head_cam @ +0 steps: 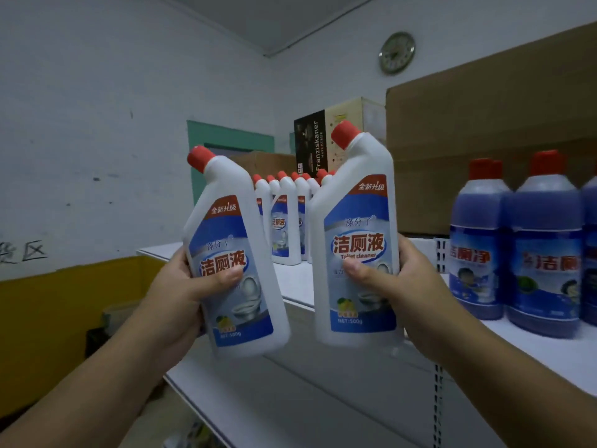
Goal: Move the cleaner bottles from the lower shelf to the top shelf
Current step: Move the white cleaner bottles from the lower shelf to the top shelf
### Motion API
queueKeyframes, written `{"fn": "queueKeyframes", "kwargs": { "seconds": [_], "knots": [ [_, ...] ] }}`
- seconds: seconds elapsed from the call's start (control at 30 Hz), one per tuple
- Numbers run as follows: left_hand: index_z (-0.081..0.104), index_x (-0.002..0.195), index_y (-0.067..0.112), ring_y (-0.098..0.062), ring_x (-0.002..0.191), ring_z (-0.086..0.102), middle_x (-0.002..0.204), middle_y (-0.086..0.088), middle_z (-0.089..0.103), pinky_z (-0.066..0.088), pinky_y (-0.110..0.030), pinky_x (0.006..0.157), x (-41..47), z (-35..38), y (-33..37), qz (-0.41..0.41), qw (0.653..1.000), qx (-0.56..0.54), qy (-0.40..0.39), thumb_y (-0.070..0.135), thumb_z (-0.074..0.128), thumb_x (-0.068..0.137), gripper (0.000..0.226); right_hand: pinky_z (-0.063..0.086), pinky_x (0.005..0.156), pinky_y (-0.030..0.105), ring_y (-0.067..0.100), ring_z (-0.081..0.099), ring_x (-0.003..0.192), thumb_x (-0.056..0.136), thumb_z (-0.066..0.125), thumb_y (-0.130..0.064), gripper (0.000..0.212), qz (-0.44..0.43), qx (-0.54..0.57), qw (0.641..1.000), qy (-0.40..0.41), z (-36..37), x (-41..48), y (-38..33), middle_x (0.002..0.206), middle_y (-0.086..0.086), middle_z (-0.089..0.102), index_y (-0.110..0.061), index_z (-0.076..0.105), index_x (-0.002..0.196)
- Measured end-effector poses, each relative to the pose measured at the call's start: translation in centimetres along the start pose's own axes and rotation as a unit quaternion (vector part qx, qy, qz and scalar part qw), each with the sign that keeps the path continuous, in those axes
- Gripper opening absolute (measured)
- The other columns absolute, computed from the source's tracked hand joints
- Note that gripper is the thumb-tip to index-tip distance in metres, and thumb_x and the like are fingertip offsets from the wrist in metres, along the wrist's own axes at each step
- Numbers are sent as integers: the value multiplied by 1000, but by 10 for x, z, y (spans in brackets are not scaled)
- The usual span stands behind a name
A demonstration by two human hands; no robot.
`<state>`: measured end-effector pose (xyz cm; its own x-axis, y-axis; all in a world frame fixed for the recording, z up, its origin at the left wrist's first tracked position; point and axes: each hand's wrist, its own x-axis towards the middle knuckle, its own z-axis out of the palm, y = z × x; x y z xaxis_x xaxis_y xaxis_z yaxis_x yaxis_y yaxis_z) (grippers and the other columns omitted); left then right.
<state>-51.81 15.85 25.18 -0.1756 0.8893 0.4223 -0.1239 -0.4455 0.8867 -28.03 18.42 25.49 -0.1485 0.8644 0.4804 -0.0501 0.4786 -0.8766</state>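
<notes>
Two bare forearms reached up from the bottom of the view, each hand wrapped around a white toilet-cleaner bottle with a red cap. At the left, the left hand [181, 286] gripped the left bottle [232, 253] around its lower half, thumb pressed across the label, and the bottle leaned to the left. Beside it, the right hand [400, 286] held the right bottle [355, 240] the same way, thumb on the front, and that one stood closer to upright. Both bottles hung in the air just in front of the top shelf [297, 282], their bases below its front edge, so neither had been set down yet.

Farther back on that shelf stood a cluster of matching white bottles [287, 218], with blue bottles [517, 247] to the right and a large cardboard box [484, 140] behind them.

Several risks seemed plain. The bases probably had to rise over the shelf lip, and a base catching that edge could jar a bottle loose from a one-handed grip. The tilted left bottle, if put down at that lean, might topple. Pushing either bottle in too quickly could knock the standing white ones over like skittles.
</notes>
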Motion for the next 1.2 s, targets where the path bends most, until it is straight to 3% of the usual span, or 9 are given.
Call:
{"fn": "queueKeyframes", "kwargs": {
  "seconds": [0.3,0.47,0.6,0.8,1.03,1.2],
  "knots": [
    [61,105,19,-23,79,73,91,-2,75,58,-33,56,117,-69,-15,29,993,-57,-103,13,70,60,47,58,74,41,21,70,90,57,71,-33,54,-19,-37,992,123,46,78,9,100,1,70,-25,55,107],
    [61,106,23,-21,87,72,95,2,74,58,-42,71,182,-68,-31,26,985,-86,-151,16,71,57,51,58,63,32,18,70,86,60,71,-33,50,-10,-87,978,191,44,106,6,96,-2,71,-26,55,107],
    [62,103,28,-23,93,69,95,4,73,55,-45,75,217,-47,-51,0,980,-89,-179,14,71,57,49,57,67,35,19,69,89,67,72,-31,50,8,-106,964,243,33,130,5,100,-2,70,-25,52,113],
    [60,116,21,-24,95,68,104,0,72,56,-50,79,236,-12,-84,-30,978,-85,-191,13,74,55,64,56,80,47,24,67,93,74,76,-21,50,49,-113,947,297,5,172,20,107,3,67,-21,51,117],
    [62,102,27,-20,84,72,89,7,75,58,-38,63,257,1,-98,-35,972,-76,-220,13,73,53,52,54,85,54,28,67,91,67,82,-25,49,116,-159,912,360,-13,227,65,104,5,67,-19,56,109],
    [62,102,28,-22,91,70,91,5,75,56,-50,80,265,11,-106,-41,965,-50,-255,17,76,47,57,51,89,54,28,64,97,69,80,-24,47,142,-189,896,377,-20,242,101,107,5,66,-18,56,109]
  ]
}}
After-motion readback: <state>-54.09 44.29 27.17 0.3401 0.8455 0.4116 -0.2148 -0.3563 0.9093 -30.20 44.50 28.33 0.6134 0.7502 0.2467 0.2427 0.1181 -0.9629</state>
